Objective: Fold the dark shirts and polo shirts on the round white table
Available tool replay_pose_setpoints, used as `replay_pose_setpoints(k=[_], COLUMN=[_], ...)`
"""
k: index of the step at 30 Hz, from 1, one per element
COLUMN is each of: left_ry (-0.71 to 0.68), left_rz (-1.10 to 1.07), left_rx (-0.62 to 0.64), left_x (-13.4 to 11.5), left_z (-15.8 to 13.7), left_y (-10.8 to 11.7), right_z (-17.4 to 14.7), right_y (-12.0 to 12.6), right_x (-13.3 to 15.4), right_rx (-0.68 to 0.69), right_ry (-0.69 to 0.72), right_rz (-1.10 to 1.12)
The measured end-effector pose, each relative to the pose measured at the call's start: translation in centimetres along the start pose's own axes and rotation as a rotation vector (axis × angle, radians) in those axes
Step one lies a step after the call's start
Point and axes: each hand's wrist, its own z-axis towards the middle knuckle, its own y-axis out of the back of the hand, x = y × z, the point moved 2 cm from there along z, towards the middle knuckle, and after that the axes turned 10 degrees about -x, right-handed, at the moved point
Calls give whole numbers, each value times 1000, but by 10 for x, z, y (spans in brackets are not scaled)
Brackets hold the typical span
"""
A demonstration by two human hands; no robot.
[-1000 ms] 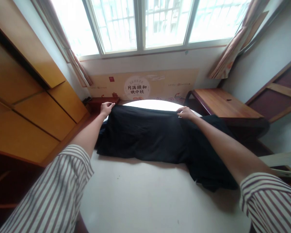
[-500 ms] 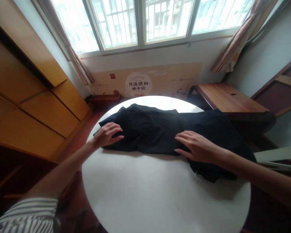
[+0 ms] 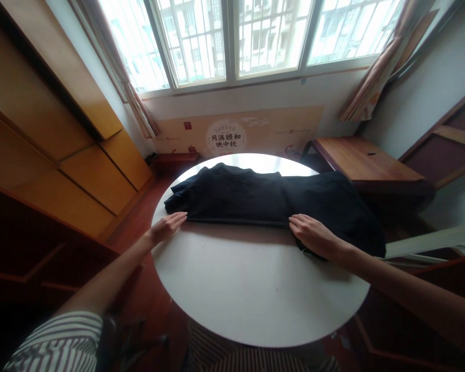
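Observation:
A black garment [image 3: 240, 199] lies across the far half of the white round table [image 3: 240, 289], its near edge drawn into a straight line. What kind of garment it is I cannot make out. My left hand [image 3: 169, 226] pinches that edge near its left corner, fingers pressed together. Farther right, my right hand [image 3: 313, 235] is closed on the same edge, with part of the cloth hanging below and beyond it to the right. Loose folds bunch up at the garment's left end. The fingertips of both hands are partly hidden by the cloth.
Wooden cabinets [image 3: 85, 175] stand on the left. At the back right is a wooden desk [image 3: 368, 157], with a pale rail [image 3: 430, 242] close to the table's right side. A printed panel [image 3: 263, 129] leans under the window.
Both hands have closed from a looser, hovering pose onto the garment's near edge. That edge is now straighter and tauter, and the cloth at the right has pulled in. The view has shifted slightly.

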Motion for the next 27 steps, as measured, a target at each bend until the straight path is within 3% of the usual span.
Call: replay_pose_setpoints(k=[5, 13, 23, 27], left_ry=[79, 117, -13, 33], left_rz=[5, -4, 6, -4], left_rx=[14, 242, 80, -15], left_x=[-3, -4, 0, -1], left_z=[10, 45, 46, 45], left_y=[-1, -17, -32, -27], right_z=[7, 40, 48, 50], right_y=[-1, -23, -30, -26], right_x=[8, 35, 30, 27], right_rx=[48, 71, 98, 126], right_ry=[-20, -111, -34, -31], right_rz=[7, -103, -97, -95])
